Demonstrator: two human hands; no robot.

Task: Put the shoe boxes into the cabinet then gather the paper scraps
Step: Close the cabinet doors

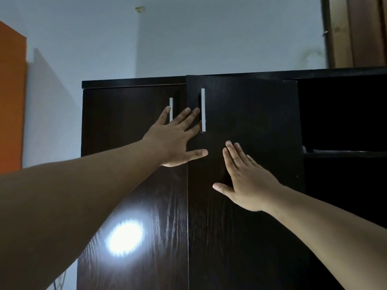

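Both arms reach up to the dark cabinet (134,84). The right hand (247,181) lies flat on the right door (240,122), fingers straight and together, holding nothing, likely pushing it shut. The left hand (176,139), fingers spread, spans both doors by the 2 handles. No shoe boxes or paper scraps are visible; the cabinet's inside is hidden.

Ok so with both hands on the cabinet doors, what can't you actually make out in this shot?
Head view only:
- Shoe boxes and paper scraps: none visible; the dark cabinet doors cover the inside.
- Open compartment on the right: too dark to see its contents.
- Pale object on the shelf: only a sliver shows, unidentifiable.
- Whether the left hand and right hand press the doors or hover: unclear.
- Cabinet bottom and floor: cut off by the lower edge.
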